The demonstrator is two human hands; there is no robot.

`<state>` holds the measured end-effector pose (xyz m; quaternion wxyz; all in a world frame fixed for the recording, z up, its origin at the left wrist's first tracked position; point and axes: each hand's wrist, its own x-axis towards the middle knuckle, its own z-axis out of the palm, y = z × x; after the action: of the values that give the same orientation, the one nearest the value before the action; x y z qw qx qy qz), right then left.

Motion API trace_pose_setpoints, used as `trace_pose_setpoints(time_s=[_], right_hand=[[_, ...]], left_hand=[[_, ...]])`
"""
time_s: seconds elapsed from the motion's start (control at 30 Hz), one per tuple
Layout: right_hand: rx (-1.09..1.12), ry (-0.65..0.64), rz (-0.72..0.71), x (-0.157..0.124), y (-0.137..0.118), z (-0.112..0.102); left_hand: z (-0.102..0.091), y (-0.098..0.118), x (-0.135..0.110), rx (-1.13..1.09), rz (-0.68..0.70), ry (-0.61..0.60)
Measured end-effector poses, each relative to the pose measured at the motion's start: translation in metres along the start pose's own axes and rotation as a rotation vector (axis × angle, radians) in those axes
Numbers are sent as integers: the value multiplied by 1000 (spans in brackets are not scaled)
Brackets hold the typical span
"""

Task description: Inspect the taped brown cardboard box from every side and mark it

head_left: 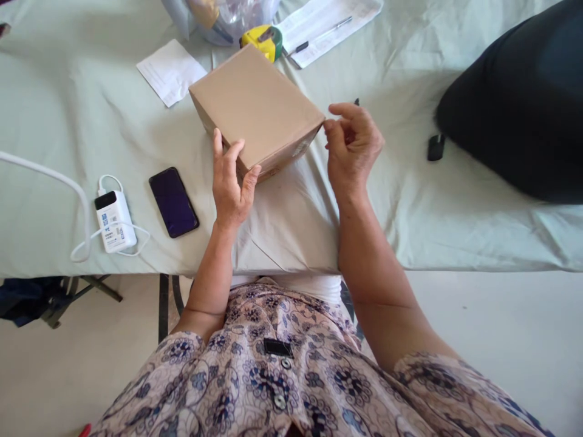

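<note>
A closed brown cardboard box sits on the cloth-covered table, one corner turned towards me. My left hand holds the box at its near corner, with fingertips on the top edge and the thumb at the front side. At the box's right corner is my right hand, its thumb tip touching or almost touching that corner. The index finger reaches forward and the other fingers are curled in. A small dark tip shows just behind this hand; whether the hand holds it is unclear.
Behind the box lie a yellow-green tape measure, a pen on papers and a plastic bag. Left are a white slip, a phone and a power bank with cable. A large black object stands right.
</note>
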<state>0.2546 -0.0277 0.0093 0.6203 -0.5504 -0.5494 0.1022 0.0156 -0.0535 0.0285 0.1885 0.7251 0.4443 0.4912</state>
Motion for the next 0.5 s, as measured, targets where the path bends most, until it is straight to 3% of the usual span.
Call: trace_pose_setpoints(time_s=[0.1, 0.27, 0.5], right_hand=[[20, 21, 52, 1, -9, 0], [101, -47, 84, -1, -22, 3], [169, -89, 77, -5, -20, 10]], left_hand=[[1, -4, 1, -7, 20, 11], [1, -5, 2, -23, 9, 44], [-3, -1, 4, -55, -70, 206]])
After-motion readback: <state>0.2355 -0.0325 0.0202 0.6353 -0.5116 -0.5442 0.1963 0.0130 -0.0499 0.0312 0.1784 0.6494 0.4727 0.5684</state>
